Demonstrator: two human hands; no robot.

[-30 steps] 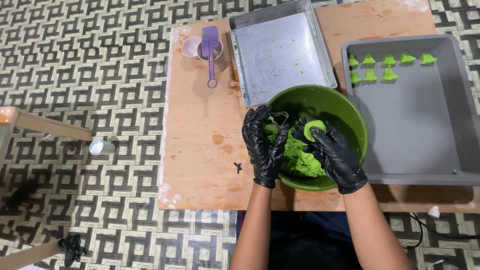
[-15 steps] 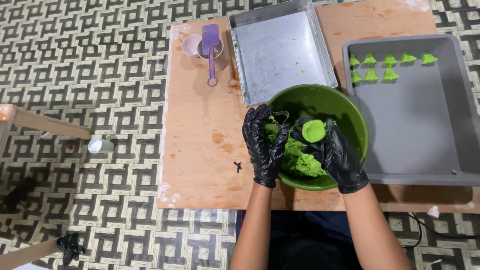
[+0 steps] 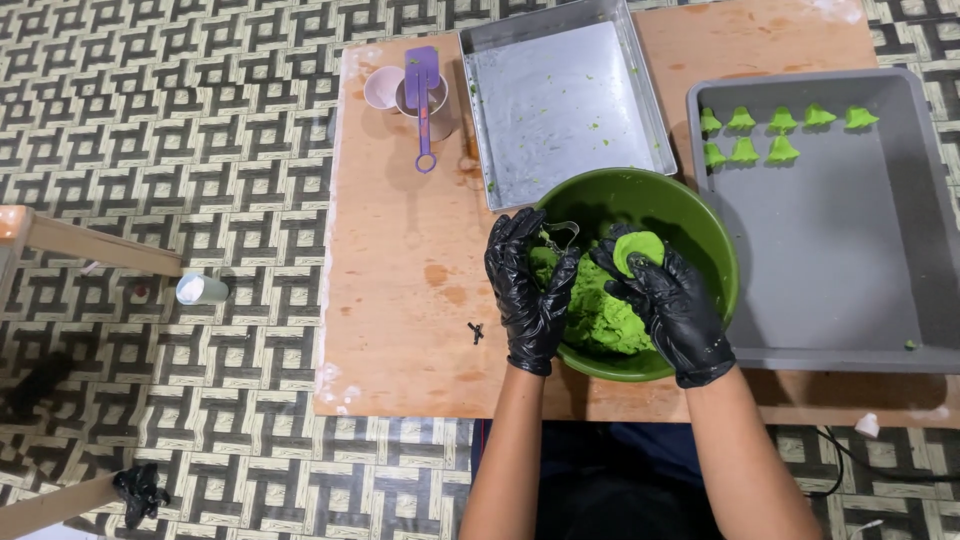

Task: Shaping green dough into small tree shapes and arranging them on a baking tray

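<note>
Both hands wear black gloves and sit over a green bowl [image 3: 700, 215] holding a mass of green dough [image 3: 600, 315]. My right hand [image 3: 670, 305] holds a flattened round piece of green dough [image 3: 638, 250] on its fingers. My left hand [image 3: 527, 290] pinches a small metal cookie cutter [image 3: 562, 237] just left of that piece, above the bowl's left side.
A grey tray [image 3: 840, 250] at right carries several small green shaped pieces [image 3: 775, 135] near its far edge. A metal baking pan [image 3: 560, 95] lies beyond the bowl. Two small cups with a purple spatula [image 3: 423, 95] stand far left on the wooden board [image 3: 400, 280]. Patterned floor surrounds.
The dough piece in my right hand has been pressed flatter and tilted up. My left hand with the cutter stays close beside it.
</note>
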